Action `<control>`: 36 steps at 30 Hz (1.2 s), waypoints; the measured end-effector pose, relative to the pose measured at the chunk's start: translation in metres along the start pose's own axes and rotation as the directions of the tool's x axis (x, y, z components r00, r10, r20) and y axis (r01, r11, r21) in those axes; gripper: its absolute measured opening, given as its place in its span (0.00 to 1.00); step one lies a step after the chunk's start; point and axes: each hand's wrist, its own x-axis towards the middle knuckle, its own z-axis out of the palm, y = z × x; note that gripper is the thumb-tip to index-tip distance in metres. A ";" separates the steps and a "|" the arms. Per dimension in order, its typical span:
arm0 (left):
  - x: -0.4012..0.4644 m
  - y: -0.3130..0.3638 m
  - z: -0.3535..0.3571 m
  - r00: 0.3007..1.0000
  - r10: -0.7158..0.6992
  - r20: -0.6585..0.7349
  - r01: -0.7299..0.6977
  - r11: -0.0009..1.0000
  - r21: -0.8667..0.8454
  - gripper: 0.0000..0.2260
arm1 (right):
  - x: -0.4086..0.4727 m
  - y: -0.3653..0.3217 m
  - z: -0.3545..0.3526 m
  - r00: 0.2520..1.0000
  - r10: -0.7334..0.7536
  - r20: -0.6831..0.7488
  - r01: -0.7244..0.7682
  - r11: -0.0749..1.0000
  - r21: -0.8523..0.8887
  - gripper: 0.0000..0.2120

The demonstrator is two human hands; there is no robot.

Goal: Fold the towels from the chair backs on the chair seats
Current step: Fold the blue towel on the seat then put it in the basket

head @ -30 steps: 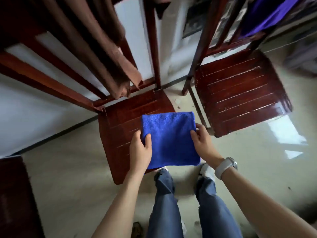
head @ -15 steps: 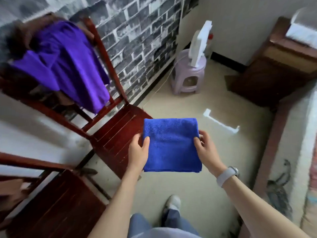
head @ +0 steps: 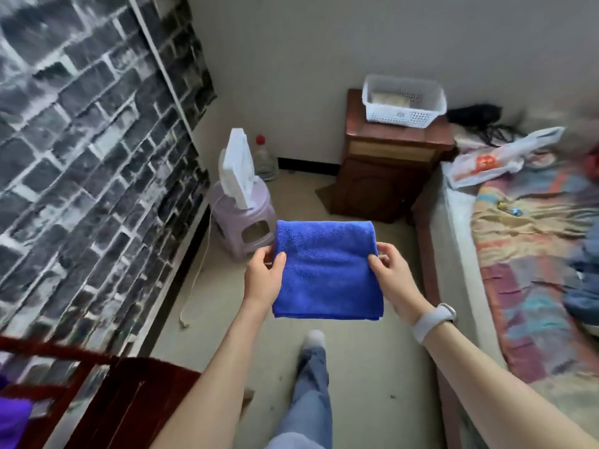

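Carrying a folded towel. The blue towel (head: 325, 270), already folded to a compact rectangle, is held flat in mid-air at the centre of the frame, above bare floor (head: 372, 367) and clear of any seat. The left hand (head: 262, 275) grips its left edge, thumb on top and the other digits hidden beneath; the right hand (head: 390, 270) grips the right edge in the same manner, a pale wristband (head: 432, 322) on that wrist. A red wooden chair (head: 129, 406) occupies the lower left corner, with a scrap of purple cloth (head: 13, 419) at the frame's left edge. A bedside cabinet (head: 395, 163) carrying a white basket (head: 402, 102) stands at upper centre right, and a bed (head: 534, 254) runs down the right side.

To carry well, both grips should probably stay level and evenly tensioned, so the layers do not slide apart or sag in the middle. The set-down is best made by lowering the towel flat, the far edge touching first, and letting go with both hands together. The intended resting place cannot be told.
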 end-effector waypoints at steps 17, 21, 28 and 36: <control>0.342 0.175 0.215 0.965 0.036 0.258 -0.065 0.992 0.108 0.11 | 0.359 -0.100 -0.112 0.971 0.074 -0.227 -0.064 0.997 0.054 0.07; 0.415 0.203 0.281 0.965 0.019 0.261 -0.048 0.993 0.106 0.12 | 0.459 -0.109 -0.143 0.973 0.069 -0.221 -0.051 0.995 0.089 0.06; 0.540 0.254 0.396 0.963 -0.107 0.246 0.066 0.983 0.170 0.14 | 0.631 -0.123 -0.202 0.965 0.162 -0.205 -0.139 0.983 0.122 0.07; 0.644 0.265 0.493 0.958 -0.169 0.230 0.108 0.960 0.259 0.15 | 0.769 -0.106 -0.226 0.950 0.218 -0.222 -0.200 0.975 0.100 0.08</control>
